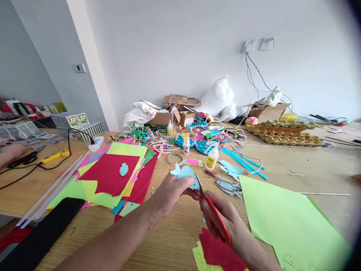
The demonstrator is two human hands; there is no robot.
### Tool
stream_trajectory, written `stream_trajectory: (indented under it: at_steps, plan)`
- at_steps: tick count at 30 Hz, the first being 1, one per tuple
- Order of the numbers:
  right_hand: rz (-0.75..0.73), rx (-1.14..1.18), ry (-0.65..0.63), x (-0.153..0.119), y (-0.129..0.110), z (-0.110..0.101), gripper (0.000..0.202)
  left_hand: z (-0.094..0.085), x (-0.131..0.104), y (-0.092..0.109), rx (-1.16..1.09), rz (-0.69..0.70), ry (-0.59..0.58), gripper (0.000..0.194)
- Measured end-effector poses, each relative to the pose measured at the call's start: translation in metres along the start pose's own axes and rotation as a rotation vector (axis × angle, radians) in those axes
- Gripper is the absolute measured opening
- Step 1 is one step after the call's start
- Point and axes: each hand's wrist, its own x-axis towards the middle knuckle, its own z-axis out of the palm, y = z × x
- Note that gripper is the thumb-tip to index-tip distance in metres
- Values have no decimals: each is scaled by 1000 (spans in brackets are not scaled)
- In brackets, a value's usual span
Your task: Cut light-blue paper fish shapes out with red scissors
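Note:
A light blue fish-shaped paper cutout (184,174) is pinched between the thumb and fingers of my left hand (176,192), near the middle of the view. My right hand (224,214) grips red-handled scissors (217,216), whose blades lie against the cutout's right edge. A smaller blue fish shape (123,169) rests on red paper (105,171) to the left. Right of the hands lie a drawn grey fish (229,187) and blue paper scraps (231,169). A glue bottle (212,158) stands behind the scissors.
Large green paper (284,214) covers the right side, and a black phone-like slab (46,233) lies front left. Egg cartons (284,133) and decorated blue pieces (203,141) sit at the back. Another person's hand (12,152) shows at the far left.

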Motion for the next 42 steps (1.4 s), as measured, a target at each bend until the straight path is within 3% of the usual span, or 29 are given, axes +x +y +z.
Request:
stream_trajectory:
  at_steps: [9, 21, 42]
  plan:
    - [-7, 36, -45, -4, -3, -2, 43, 1, 1, -2, 59, -19, 0, 15]
    - [53, 38, -4, -7, -12, 1, 44, 4, 0, 2, 49, -31, 21, 15]
    - [-11, 15, -27, -1, 3, -3, 43, -2, 2, 0, 50, -10, -47, 17]
